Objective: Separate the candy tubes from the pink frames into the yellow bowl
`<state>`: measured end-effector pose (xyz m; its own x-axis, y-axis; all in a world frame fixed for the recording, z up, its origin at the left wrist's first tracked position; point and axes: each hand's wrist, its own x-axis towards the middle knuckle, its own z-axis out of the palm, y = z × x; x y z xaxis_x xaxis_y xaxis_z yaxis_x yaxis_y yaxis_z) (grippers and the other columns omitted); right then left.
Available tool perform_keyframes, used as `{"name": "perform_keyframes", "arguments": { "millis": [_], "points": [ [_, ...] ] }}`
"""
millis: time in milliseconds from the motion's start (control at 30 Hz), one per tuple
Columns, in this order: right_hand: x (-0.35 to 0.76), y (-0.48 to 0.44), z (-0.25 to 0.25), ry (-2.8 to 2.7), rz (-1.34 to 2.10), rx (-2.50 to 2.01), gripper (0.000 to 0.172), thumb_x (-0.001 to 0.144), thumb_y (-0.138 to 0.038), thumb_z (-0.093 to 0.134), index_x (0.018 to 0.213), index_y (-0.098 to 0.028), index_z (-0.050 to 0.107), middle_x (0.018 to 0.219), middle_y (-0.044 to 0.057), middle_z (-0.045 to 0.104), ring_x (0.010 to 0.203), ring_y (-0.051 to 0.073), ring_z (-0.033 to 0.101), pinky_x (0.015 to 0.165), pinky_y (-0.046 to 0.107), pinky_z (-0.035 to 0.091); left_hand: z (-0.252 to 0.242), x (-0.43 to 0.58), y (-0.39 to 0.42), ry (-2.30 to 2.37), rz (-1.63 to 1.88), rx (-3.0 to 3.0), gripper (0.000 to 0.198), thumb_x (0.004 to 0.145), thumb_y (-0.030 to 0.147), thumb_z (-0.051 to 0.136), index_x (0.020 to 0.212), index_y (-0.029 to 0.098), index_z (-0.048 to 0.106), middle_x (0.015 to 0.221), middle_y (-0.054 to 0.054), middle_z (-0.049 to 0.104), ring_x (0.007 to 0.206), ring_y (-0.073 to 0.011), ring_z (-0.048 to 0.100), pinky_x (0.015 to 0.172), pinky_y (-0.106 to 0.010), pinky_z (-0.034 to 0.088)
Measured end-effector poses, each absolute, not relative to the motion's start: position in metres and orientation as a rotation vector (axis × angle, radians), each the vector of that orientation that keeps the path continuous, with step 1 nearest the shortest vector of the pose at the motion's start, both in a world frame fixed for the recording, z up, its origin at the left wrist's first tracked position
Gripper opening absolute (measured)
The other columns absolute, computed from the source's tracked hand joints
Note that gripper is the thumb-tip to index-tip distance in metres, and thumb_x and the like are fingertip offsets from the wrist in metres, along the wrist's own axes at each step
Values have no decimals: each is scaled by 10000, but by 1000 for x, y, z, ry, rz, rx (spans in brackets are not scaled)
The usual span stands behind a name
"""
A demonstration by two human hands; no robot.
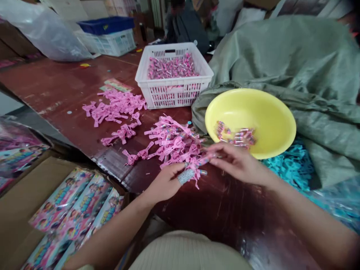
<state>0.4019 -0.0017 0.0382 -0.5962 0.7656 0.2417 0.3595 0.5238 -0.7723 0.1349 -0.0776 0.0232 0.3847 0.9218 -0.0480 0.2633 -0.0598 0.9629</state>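
My left hand [164,183], with a grey wrap around one finger, and my right hand [236,163] meet at the edge of a heap of pink plastic pieces [171,144] with small clear capsules attached. Both hands grip a pink piece [195,167] from that heap. A yellow plastic bowl [274,120] beyond my right hand holds several small capsules [235,135]. A second pink pile [115,108] lies further left. A white plastic crate [174,93] full of pink items stands at the back of the table.
The worn red-brown table [56,80] has an open cardboard box of boxed toys [75,210] beside its near left edge. Green woven sacking [309,67] lies to the right over teal pieces [289,167]. A seated person [187,26] and further crates are behind.
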Motion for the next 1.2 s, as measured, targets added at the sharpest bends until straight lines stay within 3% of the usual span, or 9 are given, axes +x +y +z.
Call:
{"name": "perform_keyframes", "arguments": {
  "millis": [167, 467, 600, 667, 800, 900, 1033, 1133, 1200],
  "points": [
    [392, -29, 36, -2264, 865, -702, 311, 990, -233, 601, 1294, -261, 663, 1188, 52, 734, 1102, 177, 680, 978, 336, 555, 20, 151, -66, 1049, 671, 1675, 226, 971, 268, 543, 796, 157, 634, 753, 14, 566, 730, -129, 505, 671, -238, 385],
    [385, -54, 20, -2228, 797, -898, 210, 1000, -281, 589, 1164, -182, 676, 982, 57, 752, 848, 156, 714, 796, 283, 572, 9, 157, -86, 1361, 594, 2260, 306, 788, 13, 466, 958, 163, 671, 962, -57, 668, 836, -190, 620, 681, -278, 434],
    [381, -58, 17, -2190, 1165, -1113, 322, 1035, -439, 494, 998, -194, 700, 769, 2, 722, 609, 121, 668, 624, 251, 540, 3, 150, -92, 1340, 521, 2325, 348, 812, 40, 472, 1064, 183, 665, 1052, -65, 685, 854, -190, 638, 694, -278, 453],
    [394, -40, 20, -2152, 1140, -1177, 375, 1042, -486, 452, 1103, -212, 700, 918, 24, 761, 692, 138, 698, 690, 274, 559, 6, 143, -92, 1318, 558, 2211, 247, 855, 79, 476, 993, 180, 654, 960, -48, 676, 814, -179, 616, 689, -271, 446],
    [438, 28, 25, -2131, 502, -1692, 411, 1022, -410, 467, 1319, -191, 649, 1260, 137, 702, 1018, 257, 698, 918, 421, 539, 10, 132, -90, 1282, 700, 1840, 166, 944, 257, 512, 817, 176, 582, 746, 1, 598, 711, -155, 547, 642, -252, 426],
    [451, 76, 17, -2211, 433, -1860, 248, 911, -285, 620, 1067, -160, 766, 1117, 176, 740, 1070, 336, 676, 950, 493, 509, 6, 141, -90, 1239, 733, 1629, 177, 921, 343, 593, 882, 170, 607, 808, -9, 643, 779, -173, 588, 700, -267, 465],
    [433, 102, 4, -2337, 535, -1806, 94, 822, -233, 716, 809, -146, 749, 796, 140, 738, 897, 297, 704, 881, 471, 531, -4, 164, -88, 1173, 851, 1429, 239, 886, 378, 653, 1005, 171, 658, 950, -44, 711, 914, -208, 646, 831, -314, 502],
    [424, 89, 13, -2367, 520, -1684, 175, 902, -307, 650, 916, -149, 725, 810, 130, 731, 888, 283, 699, 890, 486, 531, -4, 163, -86, 1162, 960, 1279, 389, 852, 394, 707, 1167, 176, 640, 978, -55, 723, 910, -206, 655, 816, -310, 513],
    [423, 66, 26, -2362, 512, -1552, 261, 969, -379, 563, 1081, -182, 691, 953, 124, 744, 941, 284, 699, 904, 486, 540, -1, 156, -87, 1210, 957, 1191, 384, 830, 418, 738, 1114, 169, 664, 845, -31, 703, 768, -175, 623, 698, -275, 495]
  ]
}}
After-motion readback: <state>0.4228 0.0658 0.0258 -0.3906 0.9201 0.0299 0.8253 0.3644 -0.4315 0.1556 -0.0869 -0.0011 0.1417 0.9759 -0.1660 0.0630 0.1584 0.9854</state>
